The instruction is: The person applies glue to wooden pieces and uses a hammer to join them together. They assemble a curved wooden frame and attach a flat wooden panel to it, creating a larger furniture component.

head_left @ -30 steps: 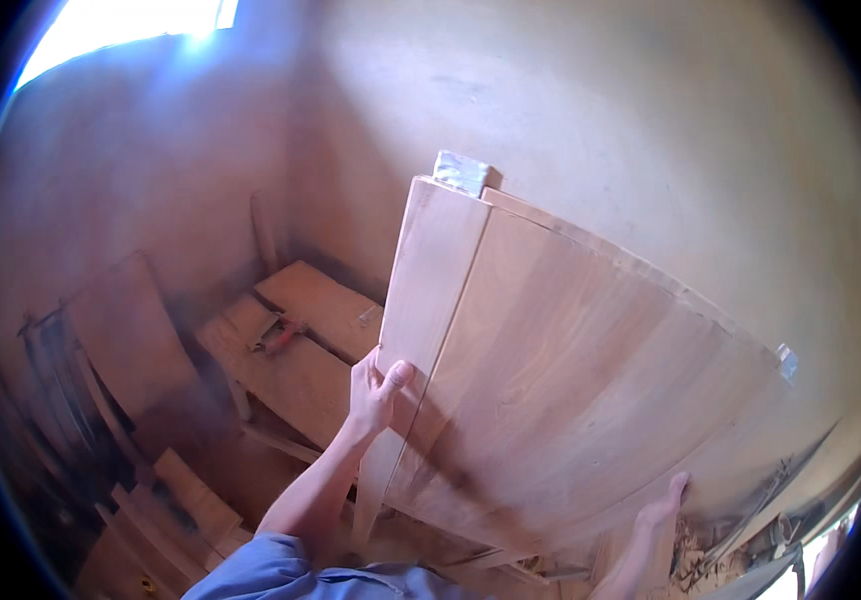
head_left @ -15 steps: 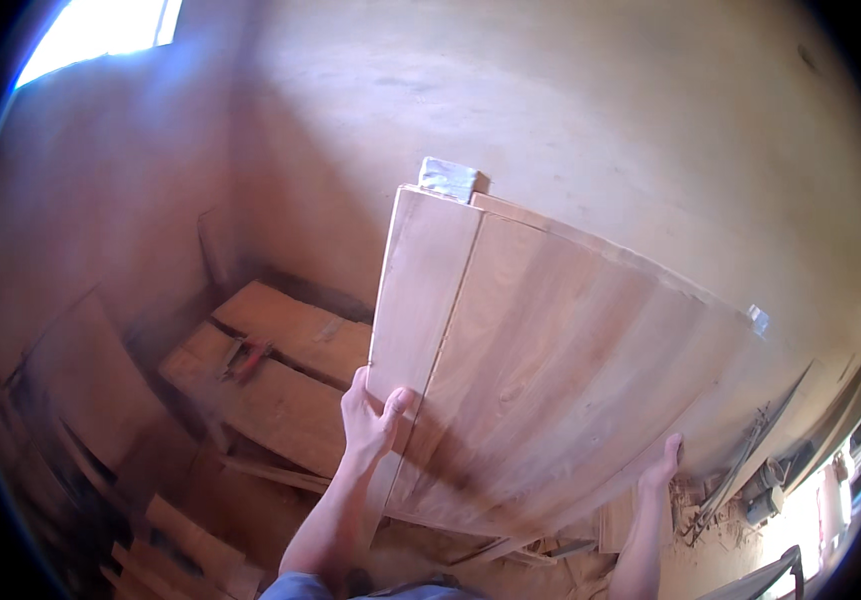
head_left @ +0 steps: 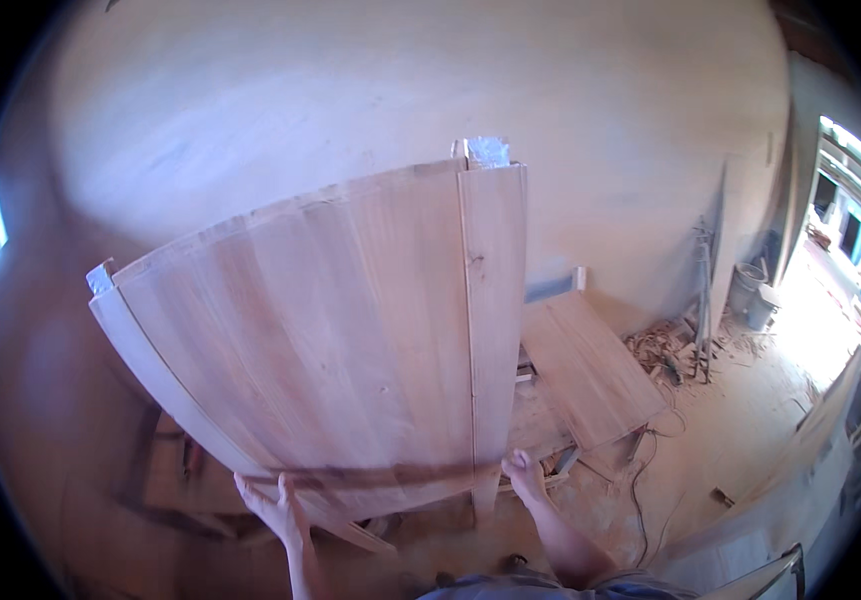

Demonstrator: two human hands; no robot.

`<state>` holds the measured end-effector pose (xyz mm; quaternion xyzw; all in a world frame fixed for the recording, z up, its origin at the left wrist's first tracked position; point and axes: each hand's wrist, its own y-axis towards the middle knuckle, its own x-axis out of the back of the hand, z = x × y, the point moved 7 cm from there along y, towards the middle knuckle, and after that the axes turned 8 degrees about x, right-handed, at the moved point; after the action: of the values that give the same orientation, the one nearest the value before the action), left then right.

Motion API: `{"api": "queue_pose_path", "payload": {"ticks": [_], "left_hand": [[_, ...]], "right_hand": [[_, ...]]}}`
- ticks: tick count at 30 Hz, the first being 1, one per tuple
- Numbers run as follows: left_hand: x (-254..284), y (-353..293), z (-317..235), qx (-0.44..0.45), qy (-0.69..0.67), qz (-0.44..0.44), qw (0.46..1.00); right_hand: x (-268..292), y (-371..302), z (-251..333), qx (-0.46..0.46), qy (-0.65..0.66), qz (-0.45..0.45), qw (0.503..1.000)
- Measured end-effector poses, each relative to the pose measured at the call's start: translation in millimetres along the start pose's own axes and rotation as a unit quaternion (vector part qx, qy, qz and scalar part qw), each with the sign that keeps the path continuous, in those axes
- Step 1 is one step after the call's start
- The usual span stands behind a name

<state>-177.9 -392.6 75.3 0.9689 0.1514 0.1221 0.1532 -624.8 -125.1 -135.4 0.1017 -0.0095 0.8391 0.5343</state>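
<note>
A large pale wooden panel (head_left: 350, 320) stands tilted up in front of me. Its boards run lengthwise between two side rails, the right rail (head_left: 495, 330) and the left rail (head_left: 165, 365). Stubs with pale, shiny ends jut from the far corners. My left hand (head_left: 278, 510) grips the panel low by its left rail, thumb lying on the face and the other fingers partly hidden. At the right rail's outer edge, my right hand (head_left: 524, 475) is closed on the panel, its fingertips out of sight.
Beyond the right rail a flat wooden board (head_left: 590, 365) lies low. Wood scraps (head_left: 658, 348), upright metal bars (head_left: 702, 300) and buckets (head_left: 753, 295) are by the wall. A cable (head_left: 638, 490) snakes over the dusty floor. Bright daylight enters through an opening (head_left: 820, 260) at right.
My view has swung to the right, bringing the doorway and floor scraps into sight. The panel has turned relative to me, its right rail now nearer. Both hands still hold it.
</note>
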Motion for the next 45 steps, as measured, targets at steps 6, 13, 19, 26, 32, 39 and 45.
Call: {"api": "queue_pose_path", "payload": {"ticks": [6,13,19,26,32,39,45], "left_hand": [[-23.7,-74.5,-23.9,-0.053,0.139,0.027,0.989],[-33.9,-210.6,119.0,0.079,0.260,0.294,0.916],[77.7,-343.0,342.4,0.149,0.350,0.381,0.843],[88.6,-356.3,350.1,0.373,0.321,0.356,0.794],[172.5,-354.1,351.5,0.393,0.270,0.252,0.842],[272.1,-446.0,318.6,0.453,0.296,0.161,0.826],[362.2,-414.0,303.0,0.585,0.190,-0.052,0.787]], "right_hand": [[56.0,-82.0,-105.9,-0.127,-0.273,0.320,0.898],[104.8,-132.8,-192.7,-0.132,-0.280,0.427,0.850],[83.6,-135.7,-194.3,-0.092,-0.270,0.474,0.833],[65.3,-91.2,-177.9,0.059,-0.319,0.486,0.812],[-0.8,-78.7,-85.9,0.109,-0.235,0.442,0.859],[75.6,-137.0,-163.1,-0.187,-0.212,0.485,0.828],[18.0,-159.8,-65.3,-0.151,-0.299,0.527,0.781]]}}
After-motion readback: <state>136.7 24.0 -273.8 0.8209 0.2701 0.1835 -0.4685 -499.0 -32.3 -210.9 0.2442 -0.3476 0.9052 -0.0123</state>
